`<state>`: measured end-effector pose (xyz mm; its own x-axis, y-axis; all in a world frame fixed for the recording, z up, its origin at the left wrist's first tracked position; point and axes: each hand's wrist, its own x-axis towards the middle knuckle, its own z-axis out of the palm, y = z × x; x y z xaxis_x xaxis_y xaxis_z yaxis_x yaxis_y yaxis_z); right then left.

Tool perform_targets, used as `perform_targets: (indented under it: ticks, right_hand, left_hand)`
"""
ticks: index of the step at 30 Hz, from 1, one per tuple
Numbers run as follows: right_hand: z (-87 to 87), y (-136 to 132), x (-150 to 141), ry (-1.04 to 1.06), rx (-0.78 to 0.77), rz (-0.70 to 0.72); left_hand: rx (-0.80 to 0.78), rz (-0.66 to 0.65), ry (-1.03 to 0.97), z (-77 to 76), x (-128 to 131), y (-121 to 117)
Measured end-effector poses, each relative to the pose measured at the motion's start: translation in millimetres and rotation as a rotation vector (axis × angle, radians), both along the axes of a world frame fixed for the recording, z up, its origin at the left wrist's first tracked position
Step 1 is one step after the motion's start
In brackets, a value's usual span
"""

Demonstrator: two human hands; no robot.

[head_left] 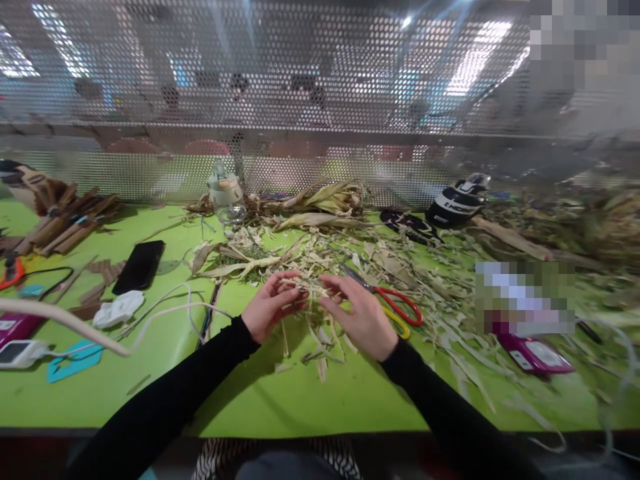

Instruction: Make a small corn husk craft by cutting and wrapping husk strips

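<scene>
My left hand (274,304) and my right hand (361,315) face each other over the middle of the green table. The fingers of both are curled in around pale, thin corn husk strips (313,289), which bridge the gap between the fingertips. Loose ends hang below, among more strips (323,333) lying on the table. Just beyond my right hand lie scissors (399,305) with one red and one yellow handle loop, their blades partly among the scraps. A heap of shredded dry husk (300,253) spreads behind both hands. Exact finger contact is hard to make out.
Whole dried husks (325,200) and a clear bottle (227,197) stand along the perforated metal screen (310,87). Left are a black phone (140,267), crumpled white tissue (119,309) and white cables. Right are a black bottle (457,200) and a magenta device (537,353).
</scene>
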<state>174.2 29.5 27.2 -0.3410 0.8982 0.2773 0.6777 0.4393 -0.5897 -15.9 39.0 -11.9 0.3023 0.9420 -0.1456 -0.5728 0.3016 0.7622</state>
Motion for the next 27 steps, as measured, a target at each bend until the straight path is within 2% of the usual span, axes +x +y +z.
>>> perform_targets:
  ticks: [3,6,9,14,23,27]
  right_hand:
    - [-2.4,4,-25,0.090,0.025,0.008]
    - [-5.0,8,-33,0.130,0.036,-0.025]
    - [-5.2,10,-33,0.143,0.056,-0.012]
    - [-6.0,12,-32,0.151,0.155,0.017]
    - [-8.4,14,-27,0.144,0.243,0.102]
    - [-6.9,13,-25,0.129,0.252,0.135]
  left_hand:
    - [0.058,0.011,0.063,0.9,0,-2]
    - [0.142,0.055,0.182,3.8,0,-1]
    - [0.259,0.108,0.301,6.5,-1,1]
    - [0.402,0.167,0.391,5.3,-4,2]
    - [0.465,0.101,0.473,2.4,-9,5]
    - [0.535,0.084,0.569,2.7,-12,4]
